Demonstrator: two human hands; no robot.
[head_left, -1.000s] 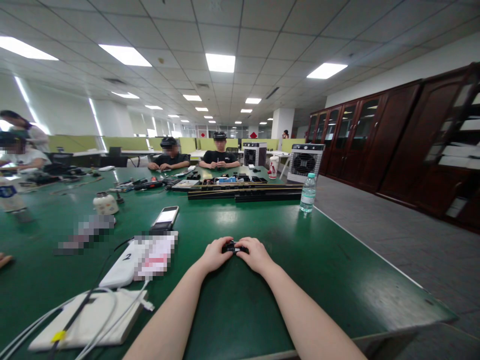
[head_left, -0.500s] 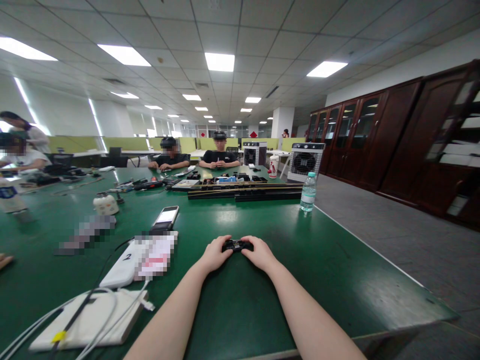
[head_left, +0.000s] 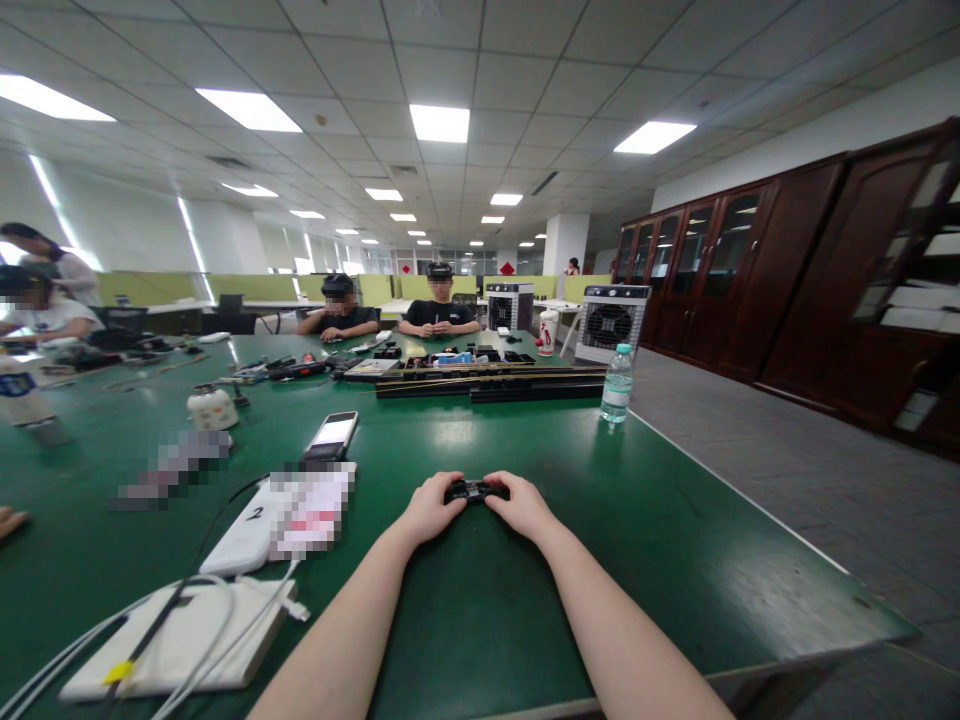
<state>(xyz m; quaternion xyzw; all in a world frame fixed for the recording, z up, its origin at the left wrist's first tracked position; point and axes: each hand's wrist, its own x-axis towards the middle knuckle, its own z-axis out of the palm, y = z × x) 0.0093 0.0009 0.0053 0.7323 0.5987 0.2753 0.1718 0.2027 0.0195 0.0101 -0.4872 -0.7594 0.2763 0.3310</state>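
Observation:
Both my hands grip a small black plastic part (head_left: pixel 475 491) low over the green table (head_left: pixel 637 520). My left hand (head_left: pixel 433 508) has its thumb and fingers closed on the left end. At the other end, my right hand (head_left: pixel 519 504) is closed on it in the same way. Only the middle of the part shows, with some small grey detail; its ends are hidden by my fingers. I cannot make out its exact kind. To the left of my hands lie a phone (head_left: pixel 334 432) and a white power bank (head_left: pixel 244 530) marked "2".
A white flat box (head_left: pixel 180 650) with cables lies at the near left. Beyond my hands are long black rails (head_left: pixel 525 385), a water bottle (head_left: pixel 616 385) and a round jar (head_left: pixel 211 408). Two people sit across the table; another person's hand (head_left: pixel 11 522) shows at the left edge.
My hands and the black part have hardly moved. Across the table, the person on the left has raised an arm slightly towards the head.

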